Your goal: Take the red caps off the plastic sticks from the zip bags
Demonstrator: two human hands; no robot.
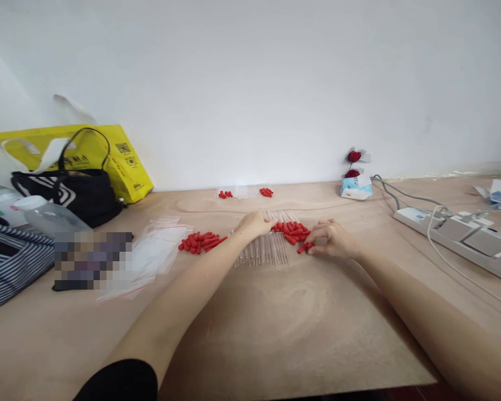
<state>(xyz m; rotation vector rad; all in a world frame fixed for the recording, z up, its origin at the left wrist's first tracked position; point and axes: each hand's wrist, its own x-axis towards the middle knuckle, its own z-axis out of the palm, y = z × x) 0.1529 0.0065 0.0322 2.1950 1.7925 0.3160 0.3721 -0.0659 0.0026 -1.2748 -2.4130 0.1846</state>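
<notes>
My left hand (255,225) reaches over a row of thin clear glass tubes (263,250), its fingers pinched together beside the red rubber bulbs (290,228). What lies between those fingertips is hidden. To the right, my right hand (333,239) is curled, with thumb and fingertips closed on a red rubber bulb (303,248) close to the table. Several glass tubes (281,216) behind my left hand end at red bulbs. A loose heap of red bulbs (196,243) lies left of my left forearm.
Clear zip bags (150,256) lie at left, near a striped bag (12,262), a bottle (52,214), a black bag (79,192) and a yellow bag (127,167). Bagged red bulbs (266,192) sit by the wall. A tissue pack (356,188) and a power strip (463,234) stand right.
</notes>
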